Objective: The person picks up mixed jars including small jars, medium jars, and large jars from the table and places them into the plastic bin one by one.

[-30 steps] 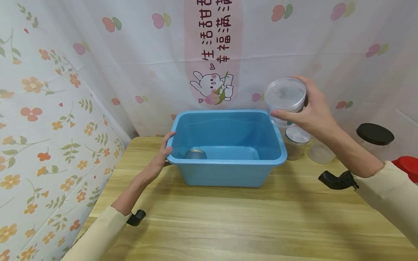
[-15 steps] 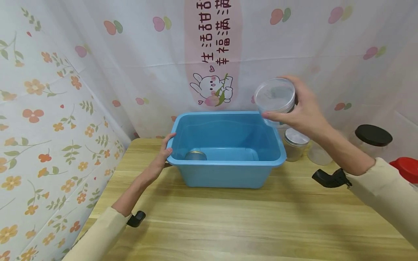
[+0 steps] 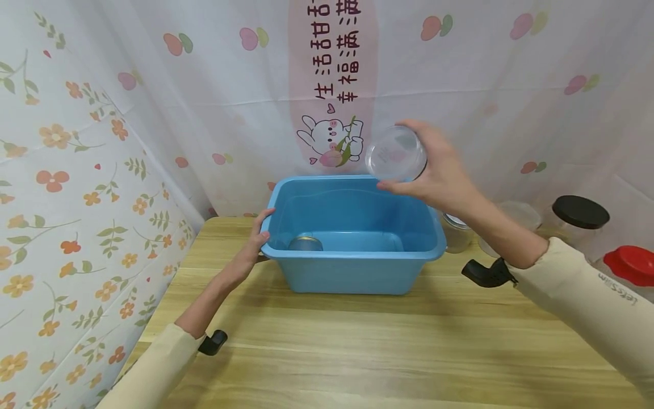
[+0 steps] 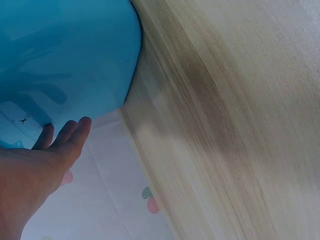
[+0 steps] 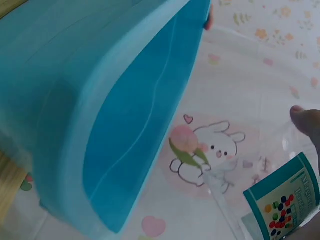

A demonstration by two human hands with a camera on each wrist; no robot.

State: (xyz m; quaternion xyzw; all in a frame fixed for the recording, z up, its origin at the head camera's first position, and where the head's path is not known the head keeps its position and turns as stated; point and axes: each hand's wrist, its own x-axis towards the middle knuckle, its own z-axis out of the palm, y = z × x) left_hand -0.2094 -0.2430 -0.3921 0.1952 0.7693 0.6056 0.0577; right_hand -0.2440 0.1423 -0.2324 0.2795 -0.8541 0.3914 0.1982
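Note:
A clear plastic jar [image 3: 395, 154] is held in my right hand [image 3: 438, 165], thumb on the near side and fingers behind, above the back right of a blue tub [image 3: 352, 272]. Its round end tilts toward the head camera. The right wrist view shows its teal-edged label [image 5: 280, 205] with coloured dots. My left hand [image 3: 250, 241] grips the tub's left rim; the thumb lies over the rim, while in the left wrist view fingers [image 4: 72, 137] reach against the outer wall. A small round container [image 3: 305, 243] with a gold-coloured edge sits inside the tub at the front left, partly hidden by the rim.
Right of the tub stand a silver-lidded jar [image 3: 456, 233], clear containers partly behind my right forearm, a black-lidded jar [image 3: 580, 212] and a red-lidded jar [image 3: 633, 264]. A patterned curtain [image 3: 230, 113] hangs behind the wooden table [image 3: 347, 352].
My right hand has moved left with the jar, from beyond the tub's right rim to above its back right. The jar has tilted toward the camera. My left hand stays on the rim.

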